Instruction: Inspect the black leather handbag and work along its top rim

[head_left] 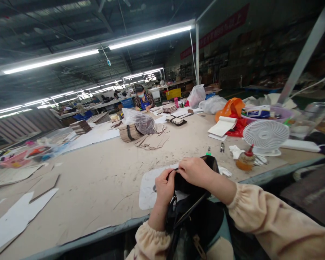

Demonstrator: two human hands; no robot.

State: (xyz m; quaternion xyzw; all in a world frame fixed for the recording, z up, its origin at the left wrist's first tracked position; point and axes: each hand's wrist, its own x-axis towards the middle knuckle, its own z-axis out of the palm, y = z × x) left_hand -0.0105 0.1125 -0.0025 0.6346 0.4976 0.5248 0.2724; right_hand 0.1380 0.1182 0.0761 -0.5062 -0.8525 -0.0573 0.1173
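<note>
Handling: black bag (195, 220) looks soft and floppy, probably light; its metal hardware near the lap could swing. Best hold seems the folded top edge, where material is doubled.
Left hand (164, 187): grip closed, fingers pinching the bag's dark edge.
Right hand (195, 170): grip closed over the same edge, just beside the left one, thumb side hidden.
Bag position: under both hands, half on the surface (103, 180) edge, half in the lap.
Beyond the grip: glue bottle (245, 161) and white fan (265, 136) to the right; cardboard pieces (148, 139) farther.
Hidden: bag opening and lower body are cut off; small tools behind it are unclear.
</note>
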